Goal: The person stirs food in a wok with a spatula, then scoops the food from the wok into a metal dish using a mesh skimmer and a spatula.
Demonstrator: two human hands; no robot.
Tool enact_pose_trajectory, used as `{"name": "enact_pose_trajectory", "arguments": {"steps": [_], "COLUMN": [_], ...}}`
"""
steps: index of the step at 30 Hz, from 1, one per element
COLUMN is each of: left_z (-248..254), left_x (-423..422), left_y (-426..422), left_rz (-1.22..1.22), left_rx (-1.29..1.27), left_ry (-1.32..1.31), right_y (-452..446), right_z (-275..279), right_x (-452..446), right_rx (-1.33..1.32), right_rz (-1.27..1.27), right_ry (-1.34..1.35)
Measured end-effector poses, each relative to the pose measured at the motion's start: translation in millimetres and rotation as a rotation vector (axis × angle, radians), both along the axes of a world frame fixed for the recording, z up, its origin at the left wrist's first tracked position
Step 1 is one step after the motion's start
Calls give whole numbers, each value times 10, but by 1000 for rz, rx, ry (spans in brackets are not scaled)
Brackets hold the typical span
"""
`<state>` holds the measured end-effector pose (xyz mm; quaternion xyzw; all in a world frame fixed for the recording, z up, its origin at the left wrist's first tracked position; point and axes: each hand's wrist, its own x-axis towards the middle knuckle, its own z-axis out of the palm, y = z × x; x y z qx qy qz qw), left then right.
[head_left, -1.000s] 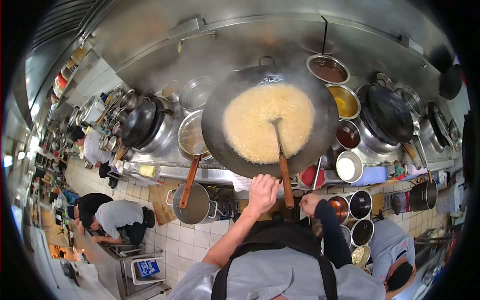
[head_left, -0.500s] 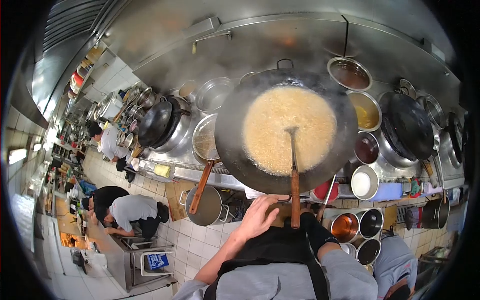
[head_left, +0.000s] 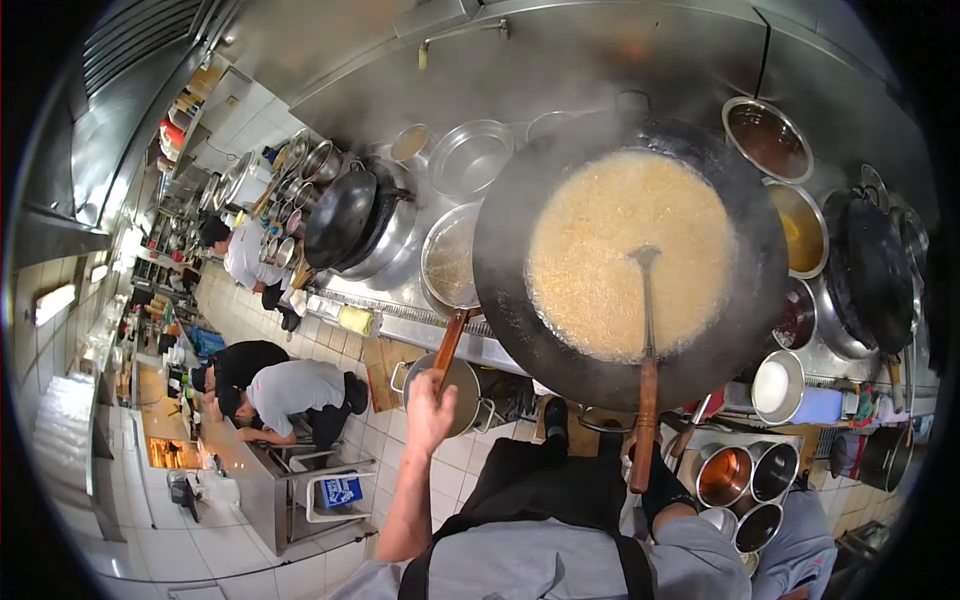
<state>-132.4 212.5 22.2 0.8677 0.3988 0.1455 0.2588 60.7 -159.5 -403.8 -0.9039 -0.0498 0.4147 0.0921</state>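
My left hand (head_left: 430, 408) is closed around the lower end of the wooden handle of a round wire strainer (head_left: 452, 255), which rests over a vessel left of the wok. The large black wok (head_left: 515, 340) holds pale, bubbling, steaming liquid (head_left: 625, 215). A long-handled wok tool (head_left: 648, 375), metal with a wooden grip, stands in that liquid and leans over the front rim; its submerged end is hard to make out. My right arm in a black sleeve (head_left: 668, 492) reaches in behind the wooden grip. The right hand (head_left: 629, 452) is mostly hidden there, its fingers unclear.
Another black wok (head_left: 340, 222) stands to the left, and one (head_left: 880, 270) to the right. Metal bowls of liquid, including one with yellow liquid (head_left: 797, 232), line the right side. Sauce pots (head_left: 724, 473) sit low right. A tall pot (head_left: 465, 400) stands below the strainer. Co-workers (head_left: 305, 400) bend at a left counter.
My left hand has left the wok's front edge, moved left and taken hold of the strainer's handle. The view has shifted, so the wok appears farther right. The wok tool still leans in the liquid.
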Motion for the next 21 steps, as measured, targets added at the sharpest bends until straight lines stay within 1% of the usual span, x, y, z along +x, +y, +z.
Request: {"name": "enact_pose_trajectory", "arguments": {"steps": [1,3,5,9,10,11,14,16,18,21], "left_z": [-11,-122,-290,-361,-509,-648,-776,-675,-687,-734], "left_x": [-44,-175,-292,-391,-455,-537,-519,-462,-463,-475], "left_y": [108,374,618,968,1089,1165,1246,1218,1197,1149], "left_rz": [13,-14,25,110,71,105,195,178,144,138], "left_rx": [95,205,18,-418,-475,-664,-1246,-1373,-1491,-1573], "left_ry": [42,155,197,201,195,113,-188,-203,-240,-313], "right_y": [-14,-43,-41,7,7,33,49,79,84,154], "right_z": [-1,9,-30,12,22,29,29,31,25,-10], "right_x": [-9,-15,-42,-72,-77,-101,-87,-80,-76,-126], "right_rx": [-11,-42,-72,-125,-135,-137,-163,-176,-189,-194], "right_rz": [-1,-2,1,7,7,-1,-8,-4,0,25], "right_ry": [3,-3,0,3,5,8,11,11,10,14]}}
